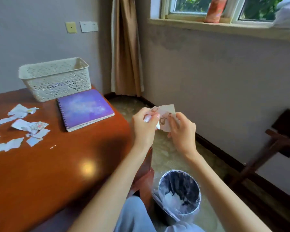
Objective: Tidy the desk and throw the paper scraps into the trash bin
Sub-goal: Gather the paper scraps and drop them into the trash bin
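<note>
Right of red-brown worktop [57, 164]: patterned paper scrap [166, 114] pinched by our left hand [143, 127] and right hand [182, 131]; plastic-lined round trash bin [179, 171] below, nearer.

Scraps [7, 146] run past the left edge; fingers [150, 122] hide part of the paper [167, 109].

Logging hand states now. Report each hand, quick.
Left hand: holding the paper scrap, pinched at its left side.
Right hand: holding the same paper scrap at its right side.
</note>
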### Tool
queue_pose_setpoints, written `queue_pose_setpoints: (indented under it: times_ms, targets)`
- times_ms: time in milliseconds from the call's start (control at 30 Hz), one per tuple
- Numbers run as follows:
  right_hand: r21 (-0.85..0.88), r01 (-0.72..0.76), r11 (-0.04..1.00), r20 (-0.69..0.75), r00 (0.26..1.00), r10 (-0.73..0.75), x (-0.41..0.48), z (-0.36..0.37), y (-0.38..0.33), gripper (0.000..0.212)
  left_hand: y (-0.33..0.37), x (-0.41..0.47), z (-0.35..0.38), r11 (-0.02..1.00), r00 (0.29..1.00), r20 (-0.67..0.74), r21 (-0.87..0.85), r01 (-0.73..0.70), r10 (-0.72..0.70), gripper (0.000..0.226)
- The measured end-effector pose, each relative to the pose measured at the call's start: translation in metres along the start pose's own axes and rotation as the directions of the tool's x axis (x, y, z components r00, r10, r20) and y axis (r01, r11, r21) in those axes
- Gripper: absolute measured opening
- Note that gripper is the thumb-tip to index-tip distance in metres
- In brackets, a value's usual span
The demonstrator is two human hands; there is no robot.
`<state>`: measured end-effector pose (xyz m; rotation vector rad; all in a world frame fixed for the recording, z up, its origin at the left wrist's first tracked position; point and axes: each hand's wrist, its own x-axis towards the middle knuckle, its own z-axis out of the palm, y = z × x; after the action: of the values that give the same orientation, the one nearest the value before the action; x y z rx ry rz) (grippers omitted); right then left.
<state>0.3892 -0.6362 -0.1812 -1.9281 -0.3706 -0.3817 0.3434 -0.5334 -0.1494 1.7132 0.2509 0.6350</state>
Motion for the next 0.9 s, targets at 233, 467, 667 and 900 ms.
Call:
queue_pose_setpoints:
  times_ms: [233, 467, 667, 900]
  targets:
    - [-0.123, -0.231, 0.965, -0.087, 0.971, 0.221, -0.023, -0.07, 0.115, 0.021, -0.052, -0.039, 0.123, 0.981, 0.945, 0.266, 0.09, 0.173, -0.191, 0.009]
    - [-0.27, -0.487, 0.831, 0.017, 0.86, 0.51, -0.06, -0.065, 0.23, 0.036, -0.161, -0.058, 0.18, 0.83, 0.808, 0.274, 0.383, 0.405, -0.521, 0.031]
    - [-0.332, -0.706, 0.625, 0.083, 0.639, 0.765, -0.079, -0.036, 0.302, 0.03, -0.244, -0.057, 0.2, 0.594, 0.622, 0.231, 0.651, 0.473, -0.748, 0.04]
    - [-0.395, -0.811, 0.432, 0.097, 0.431, 0.897, -0.089, -0.013, 0.359, 0.036, -0.301, -0.059, 0.217, 0.398, 0.333, 0.235, 0.688, 0.606, -0.913, 0.033]
